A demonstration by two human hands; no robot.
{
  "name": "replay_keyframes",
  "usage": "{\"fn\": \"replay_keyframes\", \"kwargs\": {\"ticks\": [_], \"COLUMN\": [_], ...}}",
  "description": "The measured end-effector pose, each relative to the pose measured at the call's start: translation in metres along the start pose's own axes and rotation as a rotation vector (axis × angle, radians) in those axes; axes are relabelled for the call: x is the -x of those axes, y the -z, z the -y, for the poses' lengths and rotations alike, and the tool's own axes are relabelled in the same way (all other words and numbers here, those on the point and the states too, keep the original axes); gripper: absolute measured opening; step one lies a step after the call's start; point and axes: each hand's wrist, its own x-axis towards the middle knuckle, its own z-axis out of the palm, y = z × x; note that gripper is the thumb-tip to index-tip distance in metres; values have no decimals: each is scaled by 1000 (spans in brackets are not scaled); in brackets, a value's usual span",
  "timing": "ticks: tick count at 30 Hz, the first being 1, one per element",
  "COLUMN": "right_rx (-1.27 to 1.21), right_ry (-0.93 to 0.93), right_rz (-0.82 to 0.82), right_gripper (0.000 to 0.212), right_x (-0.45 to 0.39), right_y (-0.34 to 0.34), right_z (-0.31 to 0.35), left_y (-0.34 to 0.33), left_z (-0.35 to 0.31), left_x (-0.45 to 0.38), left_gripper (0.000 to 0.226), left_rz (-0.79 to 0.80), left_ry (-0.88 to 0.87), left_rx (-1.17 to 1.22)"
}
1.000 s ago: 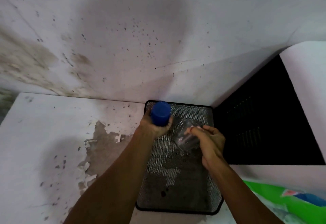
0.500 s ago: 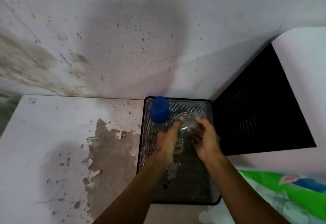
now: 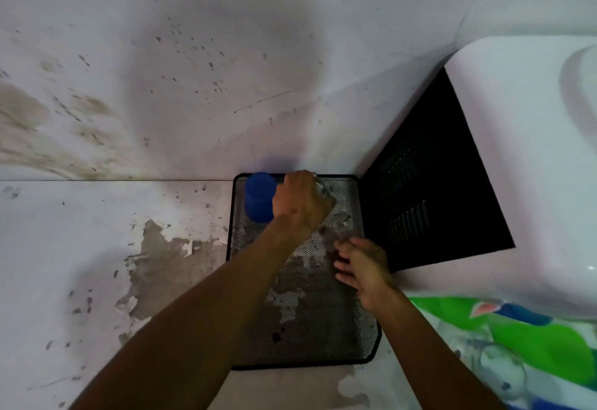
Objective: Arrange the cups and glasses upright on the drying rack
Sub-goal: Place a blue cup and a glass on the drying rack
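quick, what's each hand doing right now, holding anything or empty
Left hand: closed on the clear glass, at the far end of the mesh rack beside the blue cup.
Right hand: open, fingers spread, holding nothing.

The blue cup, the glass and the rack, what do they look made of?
Blue cup: likely plastic, opaque and matte. Glass under the left hand: clear, probably glass, though mostly hidden. Rack: black metal mesh, by its fine perforations.
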Motion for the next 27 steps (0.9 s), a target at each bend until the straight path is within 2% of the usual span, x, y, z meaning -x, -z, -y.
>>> {"fn": "replay_keyframes", "kwargs": {"ticks": [3,6,14,21,24,27], "right_rx": [52,98,114,214,300,338], "right_ry": [32,70,95,178,241,337], "right_rz": [14,40,95,156,161,148], "right_gripper": [34,28,17,14,17,19], "right_x": [9,15,21,31,40,50], "right_y": [9,17,24,29,35,44], "right_z": [-5,-9,-12,-13,-14,-18], "left_y": [-3,-9,-14,1,8,7], "left_z": [-4,1,8,-4,-11,-9], "left_x": [-12,-15,-21,-13,12,58], "left_gripper": [29,21,47,61,77,56], "left_rz": [64,62,64,169,58,-33], "left_ry": [-27,-6,-9,-23,-62,-237], "left_rx": [-144,-151,-202,-286,-343,-276]}}
